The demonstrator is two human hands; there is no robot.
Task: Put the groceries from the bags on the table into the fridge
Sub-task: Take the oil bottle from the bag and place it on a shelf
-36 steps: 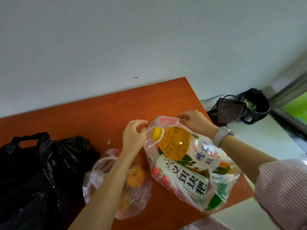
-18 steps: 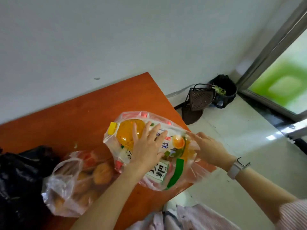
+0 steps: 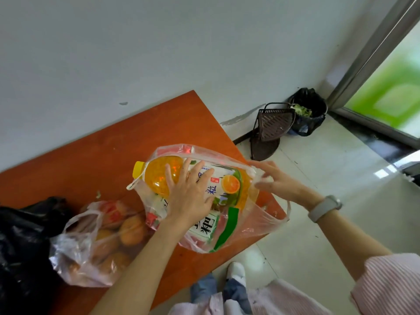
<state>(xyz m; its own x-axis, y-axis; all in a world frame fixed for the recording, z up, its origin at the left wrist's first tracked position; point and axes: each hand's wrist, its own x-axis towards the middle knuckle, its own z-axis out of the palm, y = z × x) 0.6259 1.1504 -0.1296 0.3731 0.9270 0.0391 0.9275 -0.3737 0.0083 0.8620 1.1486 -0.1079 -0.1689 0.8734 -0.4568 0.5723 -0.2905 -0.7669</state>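
Note:
A clear plastic bag (image 3: 256,226) lies at the right corner of the orange table (image 3: 141,135). Inside it an orange juice bottle (image 3: 159,178) with a yellow cap lies on its side on top of a green and white packet (image 3: 213,228). My left hand (image 3: 189,195) rests flat on the bottle, fingers spread. My right hand (image 3: 276,179) touches the bag's far right edge with loose fingers. A second clear bag (image 3: 86,253) holding several oranges lies to the left, against my left forearm.
A black plastic bag (image 3: 20,246) lies on the table's left. On the tiled floor at the right stand a brown corner rack (image 3: 270,130) and a black-lined waste bin (image 3: 309,112), near a glass door (image 3: 391,87). The table's back edge runs along a white wall.
My left hand moved from the bag's handle near the bottle cap onto the bottle's body. My right hand moved from the bag's top rim round to its right side. The view swung right.

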